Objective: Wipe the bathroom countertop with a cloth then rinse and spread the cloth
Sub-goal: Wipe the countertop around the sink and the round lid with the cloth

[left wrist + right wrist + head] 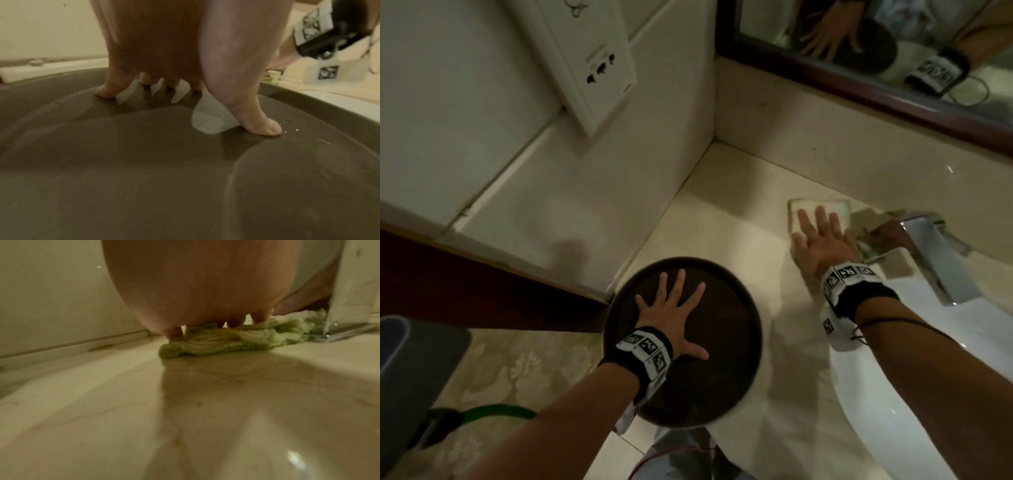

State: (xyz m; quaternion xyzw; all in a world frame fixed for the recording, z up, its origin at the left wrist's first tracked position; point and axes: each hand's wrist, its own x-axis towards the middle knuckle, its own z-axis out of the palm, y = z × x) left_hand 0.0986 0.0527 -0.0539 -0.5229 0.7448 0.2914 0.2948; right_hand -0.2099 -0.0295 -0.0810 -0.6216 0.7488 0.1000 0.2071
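Note:
A pale green and white cloth (pixel 839 209) lies on the cream marble countertop (pixel 726 236) near the back wall, just left of the tap. My right hand (pixel 822 236) presses flat on the cloth with straight, spread fingers. The right wrist view shows the cloth (pixel 236 340) bunched under my fingertips (pixel 173 334). My left hand (pixel 671 311) rests flat, fingers spread, on a round dark brown tray (pixel 726 308) at the counter's front left corner. From the left wrist, my fingers (pixel 261 125) touch the tray's surface (pixel 144 170).
A chrome tap (pixel 931 250) stands right of the cloth, over a white basin (pixel 893 394). A dark-framed mirror (pixel 859 99) runs along the back wall. A wall socket plate (pixel 585 65) hangs on the left wall. The floor and a green hose (pixel 493 411) lie below left.

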